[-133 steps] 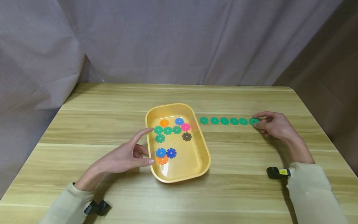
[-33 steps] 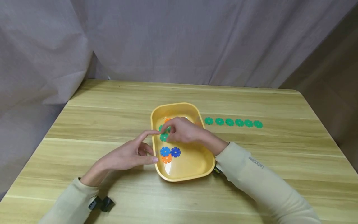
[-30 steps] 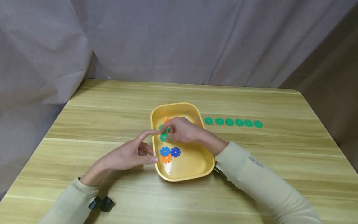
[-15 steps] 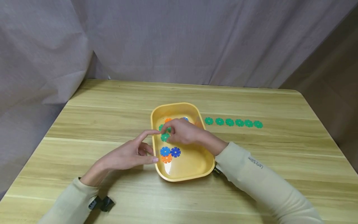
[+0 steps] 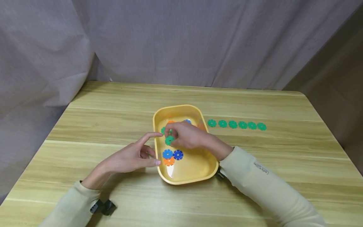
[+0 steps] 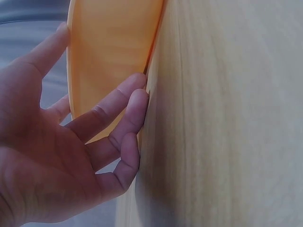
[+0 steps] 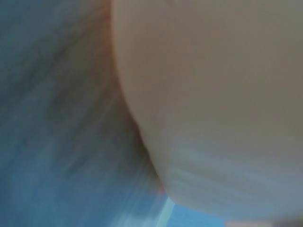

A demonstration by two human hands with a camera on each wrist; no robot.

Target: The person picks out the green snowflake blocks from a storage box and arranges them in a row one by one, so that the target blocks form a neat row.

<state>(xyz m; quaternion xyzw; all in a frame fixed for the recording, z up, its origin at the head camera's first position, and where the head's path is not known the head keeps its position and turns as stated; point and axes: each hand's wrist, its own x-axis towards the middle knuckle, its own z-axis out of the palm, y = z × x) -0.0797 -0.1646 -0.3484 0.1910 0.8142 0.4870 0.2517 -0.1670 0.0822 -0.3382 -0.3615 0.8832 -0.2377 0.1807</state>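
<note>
My right hand [image 5: 188,134] reaches into the yellow plastic tray [image 5: 187,182], thumb and index finger pinching a green notched snowflake disc [image 5: 169,140] by its edge. More discs lie partly hidden behind that hand. Along the tray's left side, my left hand [image 5: 127,157] steadies it with spread thumb and index fingertip at the rim. In the left wrist view, the other fingers [image 6: 135,111] lie loosely bent against the outer wall. Nearer in the tray are a light blue disc [image 5: 167,154], a dark blue disc [image 5: 178,154] and an orange disc [image 5: 169,161].
Several green discs [image 5: 233,124] form a row on the wooden table [image 5: 255,104], just right of the tray. A grey curtain [image 5: 170,47] hangs behind the table. Sleeve cloth [image 7: 213,118] fills much of the blurred right wrist view.
My right hand has gone from the row's right end into the tray. Over the last half second it has shifted slightly right and nearer, the green disc moving with it. My left hand stays at the rim.
</note>
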